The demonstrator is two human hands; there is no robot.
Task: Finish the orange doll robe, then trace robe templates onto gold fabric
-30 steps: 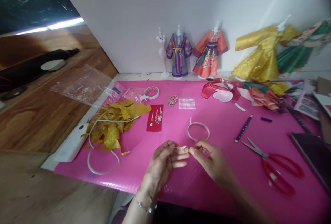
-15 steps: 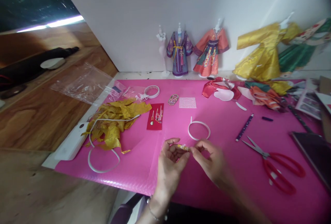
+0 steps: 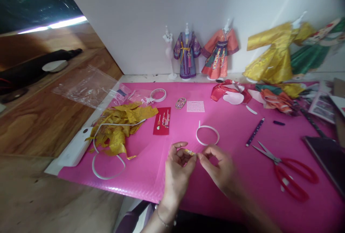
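Observation:
My left hand (image 3: 176,175) is closed around a small yellow-and-white strip (image 3: 190,152), perhaps cloth, with its thumb pressed against the strip's near side. Thumb and forefinger of my right hand (image 3: 219,166) pinch at the strip's right end, close to the left thumb. Most of the strip is hidden by fingers. Just beyond the hands, a coil of thin white band (image 3: 207,126) lies on the pink mat (image 3: 140,172). A red card (image 3: 162,121) with small beads on it sits farther off to the left.
Red-handled scissors (image 3: 277,160) lie slightly spread at the right, near a dotted pen (image 3: 254,132). Yellow cloth scraps (image 3: 118,147) and a white cord (image 3: 93,164) cover the left. A sheet of white beads (image 3: 195,106) lies ahead. Small dressed mannequins (image 3: 187,57) stand along the wall.
Less of the yellow-and-white strip shows between my fingers, as the left thumb sits a little more over it. Both hands stay in nearly the same place.

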